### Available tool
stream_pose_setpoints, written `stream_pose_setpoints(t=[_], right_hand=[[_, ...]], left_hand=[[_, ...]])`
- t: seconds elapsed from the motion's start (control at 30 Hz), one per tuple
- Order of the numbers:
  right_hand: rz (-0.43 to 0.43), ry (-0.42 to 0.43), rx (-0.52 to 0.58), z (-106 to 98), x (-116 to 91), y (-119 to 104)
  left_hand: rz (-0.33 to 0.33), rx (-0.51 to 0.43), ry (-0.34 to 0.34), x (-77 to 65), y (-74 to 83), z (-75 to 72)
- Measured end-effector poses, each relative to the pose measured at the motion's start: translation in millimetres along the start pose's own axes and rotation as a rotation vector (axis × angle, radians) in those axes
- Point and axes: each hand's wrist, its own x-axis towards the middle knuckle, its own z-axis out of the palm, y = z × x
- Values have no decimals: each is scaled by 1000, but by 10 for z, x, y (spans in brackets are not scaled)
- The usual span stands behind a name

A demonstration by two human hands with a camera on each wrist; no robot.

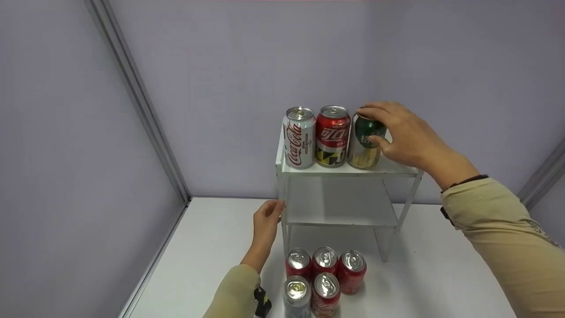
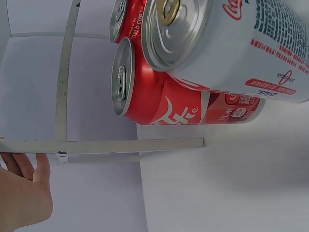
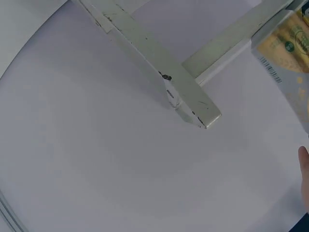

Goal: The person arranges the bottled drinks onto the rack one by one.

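My right hand holds a green-and-gold can from above, fingers over its top and thumb against its side. That can stands upright on the top shelf of a white metal rack, right of a red Coca-Cola can and a white Coca-Cola can. Lower down, my left hand grips the rack's left front post, its fingers partly hidden behind it. In the right wrist view, only the lower part of the gold can and a bit of thumb show.
On the white tabletop before the rack stand several red cans and one silver-white can, grouped closely. The rack's middle shelf lies below the top row. Pale wall panels enclose the back and sides.
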Motion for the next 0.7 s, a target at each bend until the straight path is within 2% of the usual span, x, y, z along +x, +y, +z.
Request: stream_pose_setpoints(t=[0.2, 0.37, 0.6, 0.7], right_hand=[[9, 17, -86, 66, -13, -49], [-7, 66, -132, 101, -10, -67], [15, 117, -212, 183, 4, -128], [35, 133, -223, 223, 6, -153]], left_hand=[[-13, 10, -5, -17, 6, 9], [-19, 3, -4, 15, -35, 15], [-9, -21, 8, 167, -310, 20], [9, -19, 15, 194, -366, 24]])
